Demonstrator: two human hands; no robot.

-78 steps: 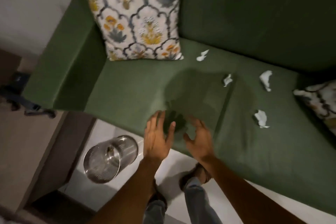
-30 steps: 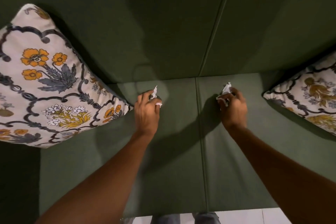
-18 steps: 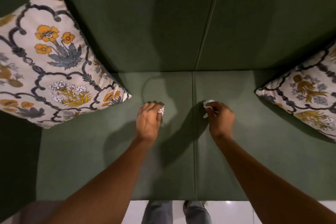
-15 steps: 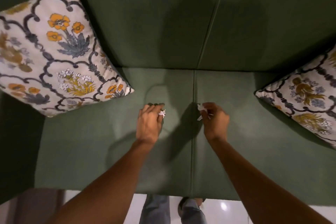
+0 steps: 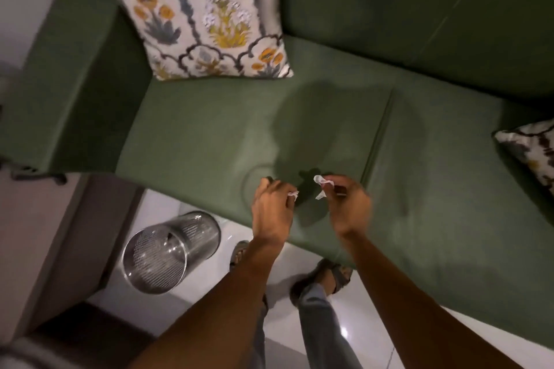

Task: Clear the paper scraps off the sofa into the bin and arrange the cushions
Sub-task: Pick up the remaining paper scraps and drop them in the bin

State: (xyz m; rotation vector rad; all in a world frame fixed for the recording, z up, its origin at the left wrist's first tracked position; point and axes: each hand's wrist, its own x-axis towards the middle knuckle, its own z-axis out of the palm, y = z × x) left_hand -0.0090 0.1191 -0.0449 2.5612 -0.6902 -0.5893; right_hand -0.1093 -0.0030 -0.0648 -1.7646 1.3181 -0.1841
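Observation:
My left hand (image 5: 272,207) is closed around a white paper scrap (image 5: 293,195), of which only a corner shows. My right hand (image 5: 350,205) grips more white scraps (image 5: 320,181) that stick out past the fingers. Both hands hover over the front edge of the green sofa (image 5: 209,141). A floral cushion (image 5: 207,12) leans upright in the sofa's left corner against the armrest. A second floral cushion (image 5: 533,153) lies at the right edge, mostly cut off. The round metal mesh bin (image 5: 168,252) stands on the floor to the lower left of my hands. No loose scraps show on the seat.
The sofa's green armrest (image 5: 69,69) rises at the left. A brown wooden unit (image 5: 45,237) stands beside the bin. My feet in sandals (image 5: 326,275) stand on the white tiled floor (image 5: 368,326) right in front of the sofa.
I have straightened up and pulled back from the sofa's back toward its front edge, both hands still holding scraps. The view swung left and the bin came into sight.

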